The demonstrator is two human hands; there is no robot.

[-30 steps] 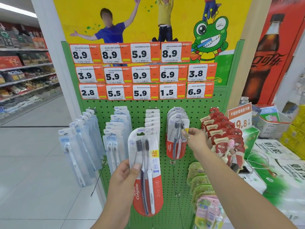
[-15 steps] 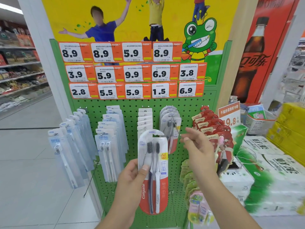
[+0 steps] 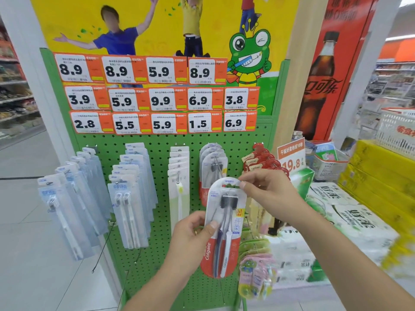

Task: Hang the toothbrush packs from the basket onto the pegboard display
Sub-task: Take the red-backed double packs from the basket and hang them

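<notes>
Head view: left hand point(image 3: 193, 239) grips toothbrush pack point(image 3: 224, 230) mid-body for support; right hand point(image 3: 267, 189) pinches its top tab, likely aiming hang-hole at pegboard point(image 3: 161, 140) hook.

Bright, even shop light fills the frame with hardly any shadows, the green pegboard point(image 3: 157, 153) and price tags point(image 3: 157, 95) at centre sharp, while the right and lower right edges smear with motion blur and the upright lines at both sides bow from wide-angle distortion.
</notes>
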